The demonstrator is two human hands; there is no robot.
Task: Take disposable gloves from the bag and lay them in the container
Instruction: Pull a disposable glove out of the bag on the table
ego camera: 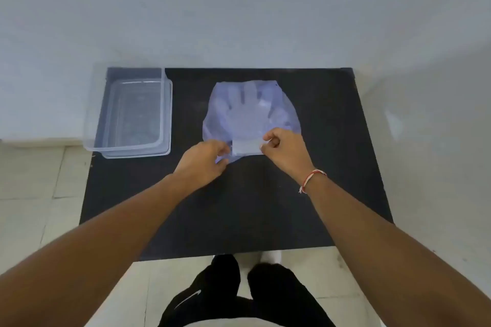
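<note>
Black tabletop (265, 207), matte, square-ish, pushed against a pale wall (239, 8); tiled floor (32, 180) visible L and below.

Head view, only cam:
- Bag (276, 99): translucent bluish plastic, lying flat at table centre, far half. Mouth end faces the person.
- Gloves (245, 109): clear disposable, seen thru the bag film, finger shapes fanned toward the wall. Cuff end sticks out at the bag's near edge, between the 2 hands. Count of gloves: can't tell, they overlap.
- Left hand (203, 159): fingers curled, thumb + fingertips pinched together on the bag/cuff edge at its L side. Whether it grips bag film or glove cuff, can't tell.
- Right hand (285, 150): fisted, thumb + index pinched together on the R corner of the same cuff strip. Red/white thread bracelet (312, 179) on that wrist.
- Both forearms bare, reaching in from bottom corners.
- Container (103, 103): clear plastic rectangular tub, far-L corner of table, L rim overhanging the table edge a bit. Nothing clearly seen inside. Well apart from bag, no glove in it yet.
- Bottom centre: person's dark trousers (279, 297), pale shoe tip (271, 256) just under the table's near edge.
</note>
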